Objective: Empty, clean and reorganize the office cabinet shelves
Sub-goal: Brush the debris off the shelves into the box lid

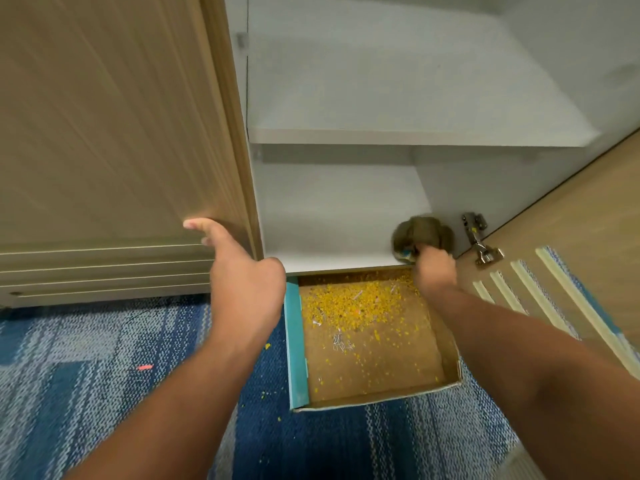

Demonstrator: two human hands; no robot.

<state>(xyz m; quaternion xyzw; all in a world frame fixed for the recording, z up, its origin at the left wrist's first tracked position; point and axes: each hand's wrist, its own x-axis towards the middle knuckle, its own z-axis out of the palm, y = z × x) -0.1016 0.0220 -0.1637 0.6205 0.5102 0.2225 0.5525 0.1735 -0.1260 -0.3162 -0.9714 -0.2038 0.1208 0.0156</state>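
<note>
My right hand (434, 268) has its grip clenched round a bunched brown cloth (424, 233), pressed on the bottom shelf (332, 216) at its front right corner, just beside the metal hinge (479, 240). My left hand (239, 268) is released, thumb out, fingers against the lower edge of the closed wood-grain door (104, 133) to the left (fingertips partly hidden behind the hand). Upper shelf (398, 98) is bare white, so is the bottom one apart from the cloth. A shallow cardboard box lid (374, 368) with a teal left wall sits on the blue patterned carpet (104, 375), its far edge tucked under the front lip of the bottom shelf. Inside it: yellow crumbs (346, 303) heaped toward the shelf end, a few staples or clips (341, 342) mid-floor (too small to tell which). Some crumbs and one orange-pink scrap (144, 367) lie loose on the carpet. Open right door (571, 237) has slotted vents. No readable labels or writing anywhere.
</note>
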